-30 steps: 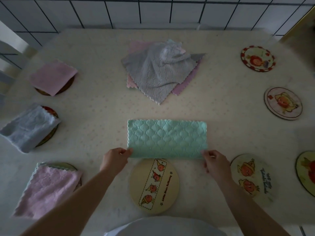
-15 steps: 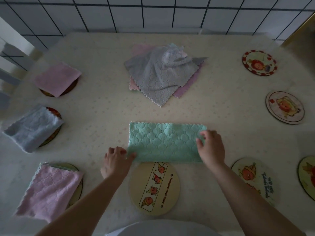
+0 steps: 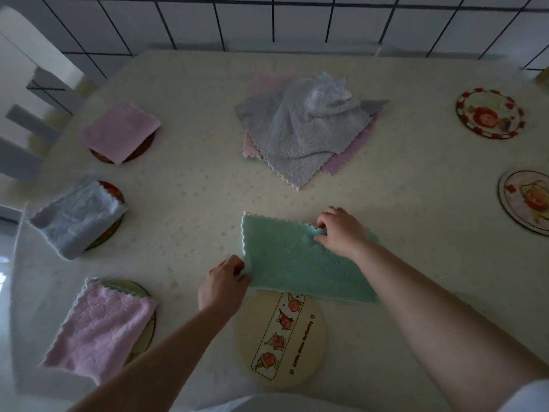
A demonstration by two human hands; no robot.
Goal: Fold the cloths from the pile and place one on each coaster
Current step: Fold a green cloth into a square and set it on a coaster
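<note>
A pale table (image 3: 416,221) stands against a wall of white tiles with dark joints (image 3: 297,19). Along its left side three coasters each carry a folded cloth: a pink one (image 3: 121,130) at the far end, a light blue one (image 3: 78,215) in the middle, and another pink one (image 3: 101,325) nearest. On the right, two picture coasters (image 3: 490,113) (image 3: 525,200) lie bare. Near the far middle sits the pile (image 3: 306,129), a rumpled grey-blue cloth over pink ones.

The green cloth (image 3: 297,263) lies in front of the person, folded into a long strip with scalloped edges, its near edge overlapping the far rim of a cream coaster (image 3: 280,337) printed with fruit figures. The left hand (image 3: 222,285) pinches the cloth's near left corner. The right hand (image 3: 341,230) has curled fingers gripping the far edge toward the right end, and its forearm crosses over the cloth's right part.
</note>
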